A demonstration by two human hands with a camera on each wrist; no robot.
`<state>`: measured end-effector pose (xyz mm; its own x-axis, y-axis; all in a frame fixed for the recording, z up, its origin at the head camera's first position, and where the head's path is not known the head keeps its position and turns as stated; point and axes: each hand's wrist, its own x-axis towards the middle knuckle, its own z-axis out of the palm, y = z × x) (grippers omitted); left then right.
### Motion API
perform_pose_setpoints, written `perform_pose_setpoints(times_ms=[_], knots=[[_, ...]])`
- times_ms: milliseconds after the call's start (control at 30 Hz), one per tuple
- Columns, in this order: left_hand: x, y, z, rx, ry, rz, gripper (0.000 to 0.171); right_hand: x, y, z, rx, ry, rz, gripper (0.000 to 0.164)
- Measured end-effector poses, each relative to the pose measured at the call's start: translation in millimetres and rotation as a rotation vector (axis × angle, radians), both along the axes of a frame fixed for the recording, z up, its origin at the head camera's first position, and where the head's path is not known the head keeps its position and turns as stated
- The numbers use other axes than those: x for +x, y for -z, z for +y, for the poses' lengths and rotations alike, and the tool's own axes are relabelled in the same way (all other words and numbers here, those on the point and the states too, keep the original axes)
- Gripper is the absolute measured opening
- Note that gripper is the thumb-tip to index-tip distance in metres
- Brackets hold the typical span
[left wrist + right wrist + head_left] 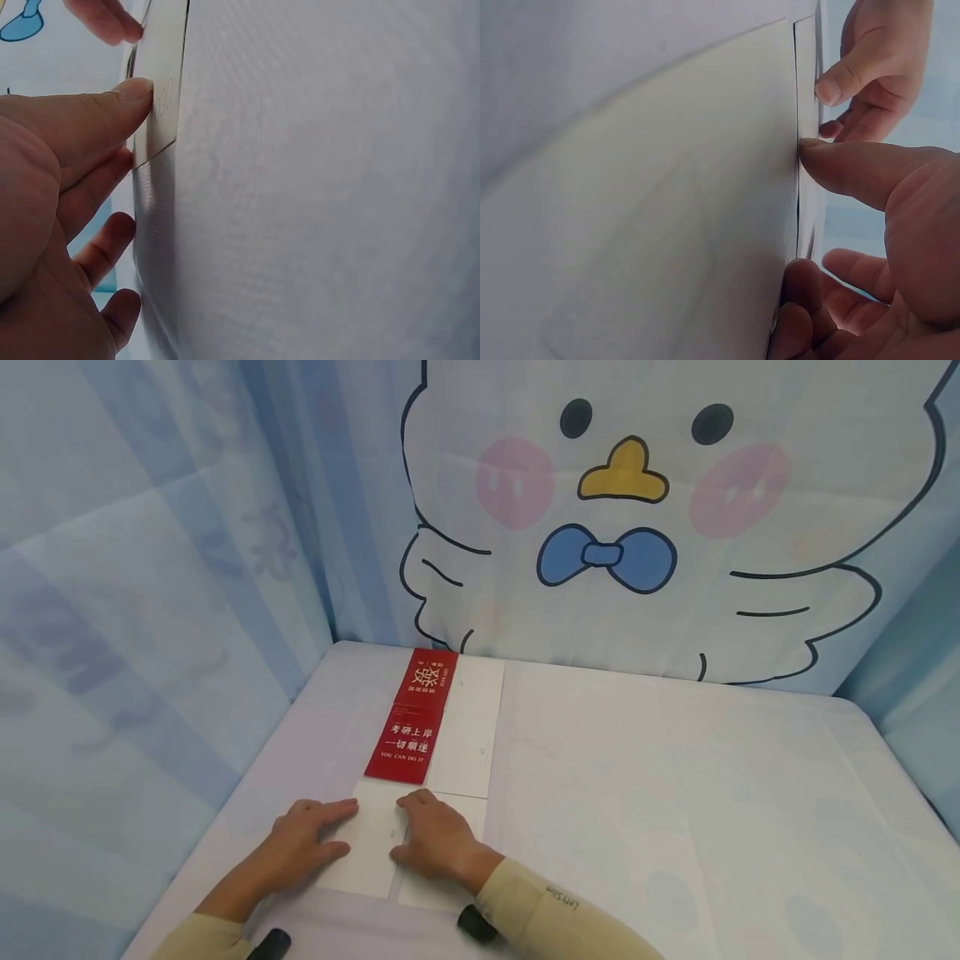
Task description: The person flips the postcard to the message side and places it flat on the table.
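A white card [367, 852] lies flat on the table between both hands. My left hand [300, 847] touches its left side with index finger and thumb extended. In the left wrist view, the left thumb [112, 116] rests at the card's edge. My right hand [438, 839] has its fingertips at the seam between this card and another white card [705, 135] on its right. The right thumb [847, 169] touches along that seam in the right wrist view. Just beyond lies a red card [401, 756] with white lettering reading "YOU CAN DO IT".
Another red card [427, 679] with white characters continues the column towards the back edge. Beside the red ones is a white card [465, 752]. All lie on a pale cloth-covered table [675, 810], with a printed cartoon curtain [600, 627] behind and at the sides.
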<state>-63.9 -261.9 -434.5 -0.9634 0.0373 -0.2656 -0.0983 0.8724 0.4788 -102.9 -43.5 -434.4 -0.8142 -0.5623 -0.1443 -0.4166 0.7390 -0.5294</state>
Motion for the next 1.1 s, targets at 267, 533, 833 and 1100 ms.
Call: perform_pose_setpoints(times_ms=[267, 533, 833, 1100], knots=[[-0.5, -0.4, -1, 0.009, 0.0, -0.005, 0.06, -0.6, 0.7, -1, -0.006, -0.009, 0.012, 0.063], [-1.4, -2.3, -1, 0.04, 0.006, 0.005, 0.061, -2.4, -4.1, 2, 0.011, -0.034, -0.029, 0.064], [-13.2, -15.9, -2, 0.079, 0.062, 0.129, 0.065, -26.1, -27.2, 22, -0.071, -0.064, -0.067, 0.07], [-46.5, -21.3, -7, 0.098, 0.058, 0.204, 0.063, -64.8, -31.1, 31, 0.033, -0.065, 0.077, 0.084]])
